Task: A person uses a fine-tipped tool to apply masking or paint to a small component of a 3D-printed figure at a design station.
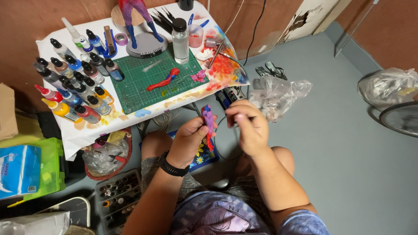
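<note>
My left hand (190, 138) grips a small painted figure part (208, 122), purple and blue above, red below, held upright over my lap. My right hand (248, 126) is just to its right, fingers pinched on a thin dark tool (230, 119) that points toward the part. A black band is on my left wrist. On the green cutting mat (143, 87) lies another red and blue figure limb (163, 80). A headless red and blue figure (138, 17) stands on a round grey base at the back of the low table.
Many paint bottles (74, 85) crowd the table's left side. A clear bottle (180, 41), a cup, brushes and a paint-stained paper palette (224, 67) sit at right. A crumpled plastic bag (278, 93) lies on the grey floor. Green box, tissue pack and a tray of small pots lie at left.
</note>
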